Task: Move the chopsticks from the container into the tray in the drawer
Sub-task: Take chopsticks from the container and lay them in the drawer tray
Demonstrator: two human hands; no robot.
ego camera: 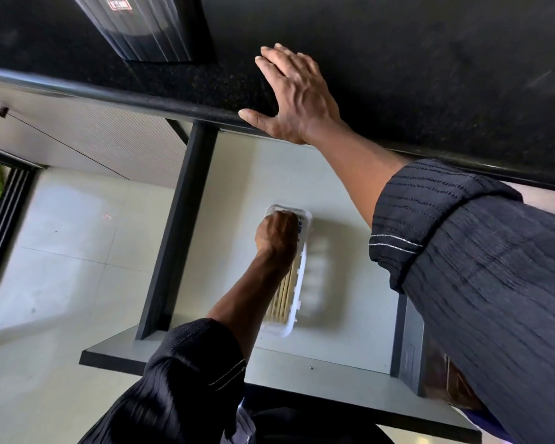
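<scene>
Inside the drawer (pixel 334 193), left hand (pixel 276 233) gripping chopsticks (pixel 282 296) lying in white tray (pixel 302 277), right hand (pixel 297 97) resting flat, fingers straight, on countertop (pixel 430 75) edge

No text, number or brand can be read. A single red-and-white label (pixel 120 4) stands on the dark ribbed appliance (pixel 148 30) that sits on the worktop (pixel 430 75), beyond and to the left of the right hand (pixel 297 94). Its characters are too blurred to make out.
</scene>
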